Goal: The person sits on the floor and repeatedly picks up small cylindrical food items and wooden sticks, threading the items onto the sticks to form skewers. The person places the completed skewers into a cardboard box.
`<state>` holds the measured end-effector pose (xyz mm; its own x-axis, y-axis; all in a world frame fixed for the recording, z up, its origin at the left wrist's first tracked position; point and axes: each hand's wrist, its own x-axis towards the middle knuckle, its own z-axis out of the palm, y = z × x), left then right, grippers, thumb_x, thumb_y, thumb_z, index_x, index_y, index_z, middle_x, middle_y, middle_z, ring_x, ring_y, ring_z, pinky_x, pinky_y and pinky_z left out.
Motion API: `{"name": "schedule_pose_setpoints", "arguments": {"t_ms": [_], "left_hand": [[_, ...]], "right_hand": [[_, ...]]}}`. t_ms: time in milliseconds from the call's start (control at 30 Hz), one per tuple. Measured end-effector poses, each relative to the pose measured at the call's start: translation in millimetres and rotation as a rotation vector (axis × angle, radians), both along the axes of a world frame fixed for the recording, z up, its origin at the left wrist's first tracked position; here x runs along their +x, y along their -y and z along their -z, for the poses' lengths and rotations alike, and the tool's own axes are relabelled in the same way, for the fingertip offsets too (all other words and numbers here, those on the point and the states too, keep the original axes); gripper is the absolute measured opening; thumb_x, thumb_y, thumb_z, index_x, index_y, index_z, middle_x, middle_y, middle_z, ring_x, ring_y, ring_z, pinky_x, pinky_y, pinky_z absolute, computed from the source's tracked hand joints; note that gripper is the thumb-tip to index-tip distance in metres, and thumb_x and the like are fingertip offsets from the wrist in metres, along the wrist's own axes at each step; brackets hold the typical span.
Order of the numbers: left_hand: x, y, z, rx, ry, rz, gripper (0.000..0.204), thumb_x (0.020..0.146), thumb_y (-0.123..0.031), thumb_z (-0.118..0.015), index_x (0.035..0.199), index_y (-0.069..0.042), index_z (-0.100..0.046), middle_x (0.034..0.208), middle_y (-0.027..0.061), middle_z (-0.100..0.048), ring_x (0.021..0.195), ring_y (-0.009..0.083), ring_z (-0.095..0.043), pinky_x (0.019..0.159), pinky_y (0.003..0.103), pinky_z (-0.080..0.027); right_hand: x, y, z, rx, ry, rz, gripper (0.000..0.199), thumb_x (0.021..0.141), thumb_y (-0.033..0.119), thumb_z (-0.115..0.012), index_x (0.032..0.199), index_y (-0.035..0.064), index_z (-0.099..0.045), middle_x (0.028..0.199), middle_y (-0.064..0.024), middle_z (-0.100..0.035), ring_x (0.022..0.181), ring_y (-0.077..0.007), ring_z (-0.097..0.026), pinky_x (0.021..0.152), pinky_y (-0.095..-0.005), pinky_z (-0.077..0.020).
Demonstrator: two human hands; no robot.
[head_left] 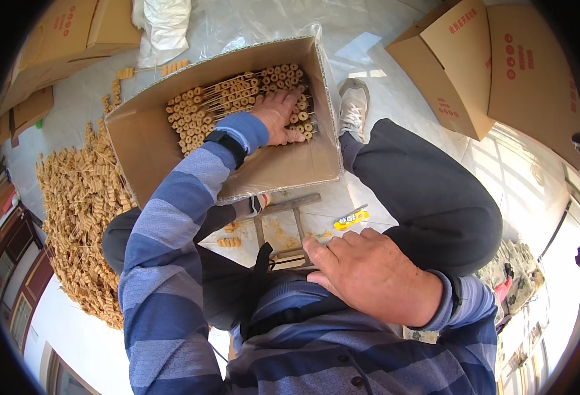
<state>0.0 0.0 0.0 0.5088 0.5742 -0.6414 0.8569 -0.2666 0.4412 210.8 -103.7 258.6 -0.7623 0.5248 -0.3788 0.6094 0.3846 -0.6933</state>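
A pale, shiny floor [359, 187] spreads under the seated person. Nearest, the right hand [382, 270] hangs over the lap, fingers curled; whether they grip anything, I cannot tell. Beyond it lies a small yellow object [351, 220]. To the left rises a heap of loose skewers [82, 224]. Farther, inside an open box [145, 145], the left hand [280, 117] rests with spread fingers on packed skewers [188, 118] of ring-shaped food. Cartons [451, 72] stand far right.
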Motion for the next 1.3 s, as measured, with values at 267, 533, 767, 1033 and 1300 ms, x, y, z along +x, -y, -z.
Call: {"name": "schedule_pose_setpoints", "arguments": {"t_ms": [267,533,767,1033,1300], "left_hand": [[-3,-10,17,0.049,0.066,0.000,0.062,0.093,-0.038,-0.068,0.140,-0.002,-0.054,0.145,0.0215,-0.049,0.133,0.0394,-0.048,0.112,0.044,-0.040],[0,-4,30,-0.018,0.210,0.081,0.060,0.087,-0.025,-0.075,0.139,-0.004,-0.054,0.138,0.0210,-0.055,0.130,0.0388,-0.051,0.111,0.043,-0.041],[-16,-16,21,0.070,0.173,-0.121,0.056,0.096,-0.031,-0.063,0.144,-0.004,-0.049,0.148,0.0213,-0.049,0.138,0.0373,-0.046,0.113,0.043,-0.039],[-59,3,29,-0.272,-0.183,-0.159,0.057,0.101,-0.021,-0.055,0.153,-0.007,-0.037,0.101,0.0184,-0.069,0.094,0.0305,-0.069,0.085,0.039,-0.056],[-45,26,49,-0.366,0.067,-0.458,0.055,0.099,-0.023,-0.058,0.150,-0.008,-0.042,0.121,0.0210,-0.060,0.109,0.0346,-0.058,0.095,0.040,-0.048]], "right_hand": [[-2,1,5,0.017,0.004,0.020,0.038,0.088,0.030,-0.069,0.112,0.0029,-0.058,0.079,-0.0054,-0.061,0.074,-0.0206,-0.064,0.067,-0.0356,-0.0493],[-12,1,2,0.073,-0.003,0.042,0.037,0.088,0.029,-0.069,0.111,0.0024,-0.059,0.076,-0.0048,-0.059,0.073,-0.0203,-0.062,0.065,-0.0351,-0.0483],[-12,0,3,0.055,0.126,-0.062,0.047,0.091,0.034,-0.068,0.123,0.0013,-0.060,0.081,-0.0062,-0.060,0.077,-0.0224,-0.063,0.071,-0.0355,-0.0501],[-16,4,7,0.144,0.030,0.001,0.032,0.089,0.026,-0.067,0.109,0.0027,-0.061,0.074,-0.0031,-0.059,0.071,-0.0192,-0.061,0.064,-0.0344,-0.0477],[-19,0,3,0.098,0.106,-0.041,0.039,0.090,0.029,-0.066,0.117,0.0013,-0.061,0.079,-0.0053,-0.061,0.075,-0.0213,-0.063,0.067,-0.0349,-0.0492]]}}
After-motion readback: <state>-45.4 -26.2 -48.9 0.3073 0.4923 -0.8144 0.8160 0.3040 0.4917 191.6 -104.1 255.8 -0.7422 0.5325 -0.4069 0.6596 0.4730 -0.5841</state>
